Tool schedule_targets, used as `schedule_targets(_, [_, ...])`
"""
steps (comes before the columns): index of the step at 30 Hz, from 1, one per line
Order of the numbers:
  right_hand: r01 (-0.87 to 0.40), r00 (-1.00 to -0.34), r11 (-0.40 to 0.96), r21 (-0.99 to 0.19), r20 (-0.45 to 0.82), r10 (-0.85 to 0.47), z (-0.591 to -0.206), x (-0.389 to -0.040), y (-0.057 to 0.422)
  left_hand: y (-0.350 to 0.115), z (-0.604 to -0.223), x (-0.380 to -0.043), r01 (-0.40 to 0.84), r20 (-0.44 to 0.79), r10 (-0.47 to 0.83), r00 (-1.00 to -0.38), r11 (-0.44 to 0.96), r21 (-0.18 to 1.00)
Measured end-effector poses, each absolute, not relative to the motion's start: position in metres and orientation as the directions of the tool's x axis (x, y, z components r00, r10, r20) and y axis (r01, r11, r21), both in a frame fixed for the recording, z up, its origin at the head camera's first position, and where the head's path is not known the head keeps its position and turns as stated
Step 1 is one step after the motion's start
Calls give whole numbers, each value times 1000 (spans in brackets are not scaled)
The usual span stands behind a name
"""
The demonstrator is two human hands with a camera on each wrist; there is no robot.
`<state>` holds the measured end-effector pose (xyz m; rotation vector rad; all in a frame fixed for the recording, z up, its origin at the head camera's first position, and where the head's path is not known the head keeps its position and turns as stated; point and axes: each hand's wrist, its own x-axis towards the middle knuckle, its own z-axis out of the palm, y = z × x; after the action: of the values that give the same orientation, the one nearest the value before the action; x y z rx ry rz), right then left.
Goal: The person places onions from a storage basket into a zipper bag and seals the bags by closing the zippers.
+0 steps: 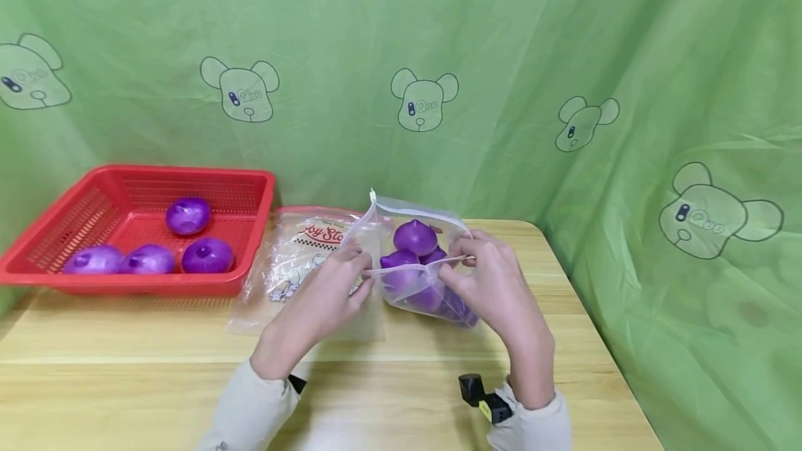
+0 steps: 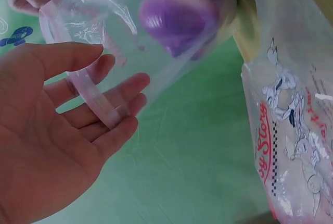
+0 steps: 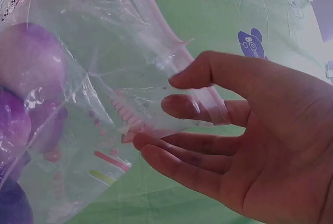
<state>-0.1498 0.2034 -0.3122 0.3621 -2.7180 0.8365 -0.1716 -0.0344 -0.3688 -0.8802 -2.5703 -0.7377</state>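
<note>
Red plastic: one basket (image 1: 150, 284), slotted, far left on a pale wood table (image 1: 156, 367). Contents: four purple bulbs (image 1: 207, 256), three in a row along the near wall, the fourth farther back. Next, just right of the basket: one flat bag (image 1: 301, 263), clear, lying on the table, printed with red lettering, a checkered strip and line-drawn figures, its top edge pinkish red. Over its right part: one left hand (image 1: 332, 287), from a light sleeve (image 1: 247, 406), the thumb on one side and the fingers on the other, bent around the left part of the full bag's rim. Between the hands: one full bag (image 1: 426, 291), clear, its mouth spread wide, a white slider (image 1: 372, 195) at the far left corner of the mouth. Contents: several more purple bulbs, one with a pointed tip (image 1: 415, 236) on top; the exact count cannot be told through the film. Right of it: one right hand (image 1: 495, 270), the rim passing between thumb and forefinger, which pinch it, the other fingers behind the film. On the right wrist, one black device (image 1: 473, 388). At the back and far right: one green curtain (image 1: 626, 214), printed with outlined animal heads.
</note>
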Motion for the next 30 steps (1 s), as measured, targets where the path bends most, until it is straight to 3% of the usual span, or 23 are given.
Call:
schedule_targets(9, [-388, -907, 780, -491, 353, -229, -314, -152, 204, -40, -364, -174, 680, 500, 489, -715, 652, 335])
schedule_targets(19, [-388, -905, 778, -494, 363, -221, -315, -153, 202, -53, -353, -169, 661, 591, 392, -705, 665, 347])
schedule_targets(30, [-414, -895, 760, -501, 375, -241, -320, -157, 204, -105, -359, -168, 502, 546, 227, -807, 751, 429])
